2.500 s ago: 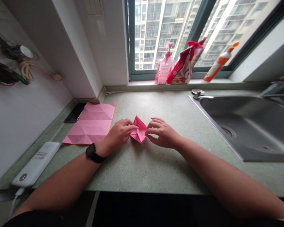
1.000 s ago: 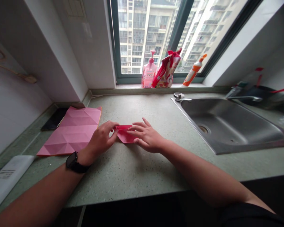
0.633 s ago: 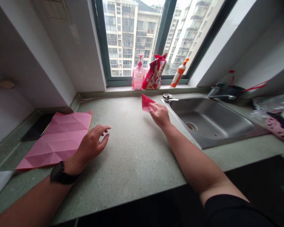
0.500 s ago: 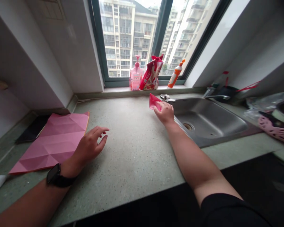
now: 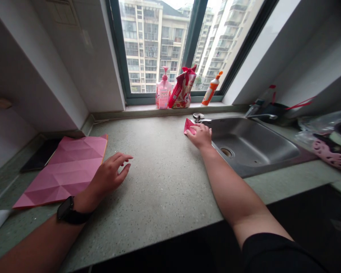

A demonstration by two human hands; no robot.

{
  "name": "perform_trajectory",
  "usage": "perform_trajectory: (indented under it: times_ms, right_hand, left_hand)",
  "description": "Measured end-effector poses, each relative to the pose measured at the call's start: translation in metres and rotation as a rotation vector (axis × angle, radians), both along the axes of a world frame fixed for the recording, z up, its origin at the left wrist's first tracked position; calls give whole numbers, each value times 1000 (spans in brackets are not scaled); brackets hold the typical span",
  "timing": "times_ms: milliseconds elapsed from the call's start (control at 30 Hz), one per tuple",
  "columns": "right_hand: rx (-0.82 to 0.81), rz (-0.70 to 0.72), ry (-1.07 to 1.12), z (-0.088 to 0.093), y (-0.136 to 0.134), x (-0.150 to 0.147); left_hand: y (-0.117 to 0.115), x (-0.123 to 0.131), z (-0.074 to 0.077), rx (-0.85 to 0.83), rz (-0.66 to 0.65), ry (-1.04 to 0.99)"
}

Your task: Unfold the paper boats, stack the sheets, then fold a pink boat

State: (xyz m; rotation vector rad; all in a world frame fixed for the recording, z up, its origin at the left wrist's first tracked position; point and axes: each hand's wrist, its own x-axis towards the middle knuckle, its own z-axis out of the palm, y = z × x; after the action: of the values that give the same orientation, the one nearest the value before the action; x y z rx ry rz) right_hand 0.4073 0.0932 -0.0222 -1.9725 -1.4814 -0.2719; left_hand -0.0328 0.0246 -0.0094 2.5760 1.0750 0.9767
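The right hand point(image 5: 200, 136) lay flat, fingers spread, pinning the folded origami paper point(image 5: 189, 126) to the speckled green countertop point(image 5: 159, 182) at the upper-left corner of the steel sink point(image 5: 252, 151). The left hand point(image 5: 109, 175) held nothing, its fingers loosely curled, near the creased pink sheet point(image 5: 61, 170) at lower left.

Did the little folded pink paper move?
Yes, the paper moved right, away from the big pink sheet, to the corner of the steel sink, under the right hand.
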Motion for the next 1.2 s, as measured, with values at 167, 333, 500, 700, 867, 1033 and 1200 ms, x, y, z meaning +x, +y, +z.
perform_trajectory:
  times_ms: [167,333,500,700,867,1033,1200]
  right_hand:
    - [256,68,-21,19,-8,-16]
    - [302,473,-32,19,-24,-64]
    - [62,947,-142,-2,-36,-110]
    - [-193,985,-149,-32,-27,-106]
    - [-240,979,-125,-43,-16,-94]
    - [-250,987,-117,-45,-14,-92]
    - [-271,982,-116,-47,-11,-92]
  left_hand:
    - [-1,1,0,11,-7,4]
    - [-3,2,1,18,-4,11]
    - [-5,3,4,34,15,19]
    - [-10,3,9,78,77,67]
    - [-3,-19,26,96,321,144]
    - [9,-58,54,74,395,176]
    - [5,-75,75,27,262,136]
